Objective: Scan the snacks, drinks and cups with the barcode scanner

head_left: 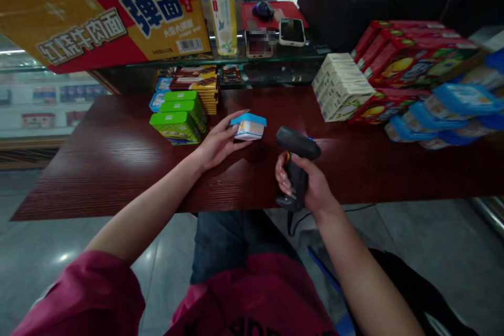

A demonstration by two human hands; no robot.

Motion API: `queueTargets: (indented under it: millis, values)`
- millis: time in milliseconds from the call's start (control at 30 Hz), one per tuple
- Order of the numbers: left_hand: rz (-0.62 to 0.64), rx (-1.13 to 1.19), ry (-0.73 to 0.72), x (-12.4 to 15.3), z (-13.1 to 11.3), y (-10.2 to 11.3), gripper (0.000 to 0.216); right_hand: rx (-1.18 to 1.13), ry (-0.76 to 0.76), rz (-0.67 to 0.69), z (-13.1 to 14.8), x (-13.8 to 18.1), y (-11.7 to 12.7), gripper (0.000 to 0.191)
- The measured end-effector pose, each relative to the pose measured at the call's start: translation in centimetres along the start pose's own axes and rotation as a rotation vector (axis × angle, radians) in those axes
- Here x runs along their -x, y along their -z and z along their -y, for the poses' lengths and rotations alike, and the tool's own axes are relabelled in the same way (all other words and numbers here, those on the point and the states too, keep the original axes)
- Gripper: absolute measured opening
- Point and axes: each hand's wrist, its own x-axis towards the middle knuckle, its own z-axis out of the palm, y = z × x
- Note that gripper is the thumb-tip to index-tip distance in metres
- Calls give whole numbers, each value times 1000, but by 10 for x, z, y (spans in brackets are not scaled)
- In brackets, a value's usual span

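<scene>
My left hand (218,143) grips a small white packet with a blue lid (249,127), holding it just above the dark red wooden counter (118,168). My right hand (305,181) is wrapped round the handle of a black barcode scanner (296,160), whose head points toward the packet a short way to its left. A cable hangs from the scanner's base below the counter edge.
Green boxes (179,115) and brown bars (199,84) are stacked at the left. White cartons (340,86), red boxes (405,58) and blue-lidded packets (452,110) pile up on the right. Behind are a large noodle carton (102,21), a bottle (222,8), a phone (292,31) and a mouse (263,9) on a glass shelf.
</scene>
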Motion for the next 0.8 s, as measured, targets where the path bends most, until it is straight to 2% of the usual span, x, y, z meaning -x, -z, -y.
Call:
queueTargets:
  millis: [133,300,433,567,800]
  values:
    - [-25,180,87,-1,-1,-4,44,5,38,-32,-7,3,-7,31]
    - [39,374,143,3,-7,-19,51,24,34,-48,-5,3,-7,30]
    - [47,261,117,2,-4,-26,54,52,-15,-22,-5,4,-6,33]
    - [0,56,57,-4,4,-21,48,59,-45,4,-3,6,-5,34]
    - [10,-26,42,-5,5,-18,47,46,-50,35,-1,6,-6,29]
